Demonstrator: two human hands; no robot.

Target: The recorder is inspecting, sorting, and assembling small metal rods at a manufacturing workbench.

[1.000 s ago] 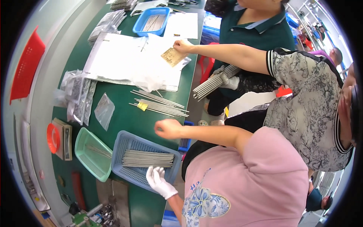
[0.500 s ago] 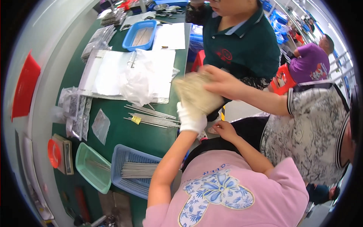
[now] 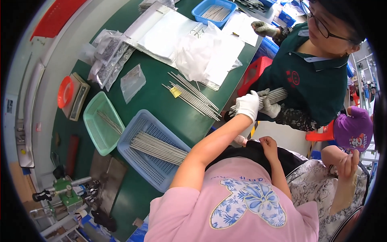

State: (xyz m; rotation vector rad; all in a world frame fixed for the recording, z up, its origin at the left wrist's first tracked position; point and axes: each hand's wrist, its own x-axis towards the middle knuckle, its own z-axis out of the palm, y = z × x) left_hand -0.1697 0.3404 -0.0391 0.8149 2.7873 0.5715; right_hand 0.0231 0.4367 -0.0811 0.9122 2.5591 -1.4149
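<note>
My left hand [image 3: 246, 105], in a white glove, reaches past the table's right edge and closes around a bundle of thin metal rods [image 3: 278, 96]. A co-worker in a dark green shirt holds the same bundle with a grey-gloved hand [image 3: 272, 109]. My bare right hand [image 3: 268, 143] rests on the black cloth over my lap with its fingers bent, holding nothing. More metal rods [image 3: 193, 97] lie loose on the green table [image 3: 157, 101], and another batch lies in a blue basket [image 3: 155, 150] near my left elbow.
A light green basket [image 3: 100, 123] with a few rods stands left of the blue one. Clear plastic bags [image 3: 133, 80], white sheets [image 3: 173, 34], a small scale [image 3: 76, 101] and a second blue tray [image 3: 213, 10] lie farther off. Another person in a patterned shirt [image 3: 346, 161] is at my right.
My gloved left hand has gone from the blue basket's edge up and right to the rod bundle the co-worker holds. My right hand has dropped to my lap.
</note>
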